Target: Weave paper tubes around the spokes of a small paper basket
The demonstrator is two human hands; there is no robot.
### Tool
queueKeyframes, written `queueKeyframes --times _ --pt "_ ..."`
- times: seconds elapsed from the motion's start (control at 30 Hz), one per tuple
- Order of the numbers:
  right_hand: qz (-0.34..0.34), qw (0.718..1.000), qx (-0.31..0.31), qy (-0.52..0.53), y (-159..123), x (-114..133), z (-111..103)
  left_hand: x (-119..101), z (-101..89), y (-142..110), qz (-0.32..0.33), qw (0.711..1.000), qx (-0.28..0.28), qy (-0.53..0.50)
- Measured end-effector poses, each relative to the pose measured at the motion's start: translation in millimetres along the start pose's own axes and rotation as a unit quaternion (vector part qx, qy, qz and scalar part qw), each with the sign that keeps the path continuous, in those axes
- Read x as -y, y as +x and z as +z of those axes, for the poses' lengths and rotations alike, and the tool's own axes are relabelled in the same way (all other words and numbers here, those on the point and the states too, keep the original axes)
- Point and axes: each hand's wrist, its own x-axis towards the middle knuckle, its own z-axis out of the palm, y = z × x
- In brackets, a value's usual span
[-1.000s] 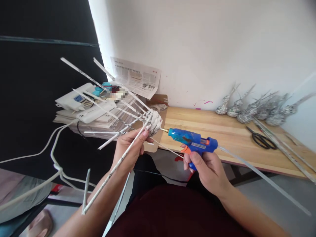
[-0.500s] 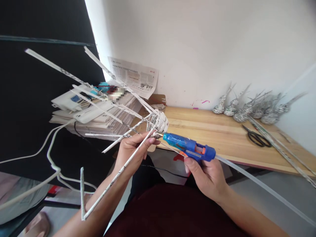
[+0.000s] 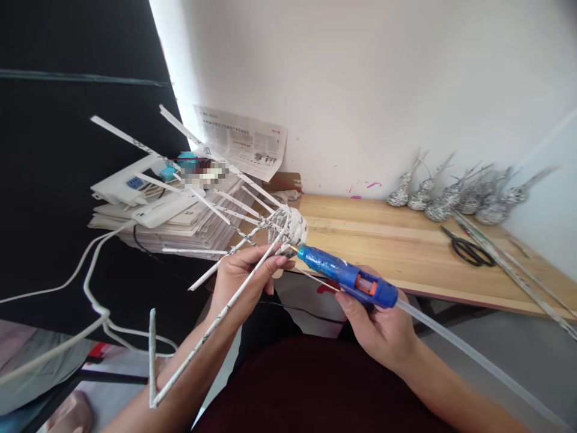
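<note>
My left hand (image 3: 246,276) is closed on a small woven paper basket (image 3: 295,227), pinching it low on its near side. Several rolled newspaper strips fan out from the basket to the left. One long paper strip (image 3: 220,316) runs down over my left forearm and is bent sharply near its end. In my right hand (image 3: 376,325) is a blue glue gun (image 3: 345,270), gripped by its handle. Its brass nozzle meets the basket, or nearly so, close to my left fingertips. A long clear glue stick (image 3: 469,349) sticks out of the gun's back; the trigger is hidden.
Several woven paper gourd shapes (image 3: 439,207) stand along the wall on the wooden table (image 3: 351,222). Black scissors (image 3: 471,251) and long paper rods (image 3: 518,270) lie at the right. A paper stack (image 3: 180,225) with a white power strip (image 3: 164,204) sits at the left, with cables hanging down.
The glue gun has moved left and down, its nozzle shifting from the basket's right side to beside my left fingertips. It has rolled in my right hand. The basket has shifted slightly right.
</note>
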Motion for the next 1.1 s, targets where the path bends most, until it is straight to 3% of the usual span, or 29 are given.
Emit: queueKeyframes --times 0.37,0.8,1.1 --pt "-0.054 0.997 -0.007 -0.046 5 8 -2 1 2.7 -1 0.014 1.000 -0.003 -0.026" --pt "-0.064 0.996 0.006 -0.066 4 10 -6 -3 3.4 -1 0.028 1.000 0.006 -0.003" --pt "-0.078 0.994 0.002 -0.070 8 18 -8 -12 10.1 -8 0.032 0.998 -0.034 0.033"
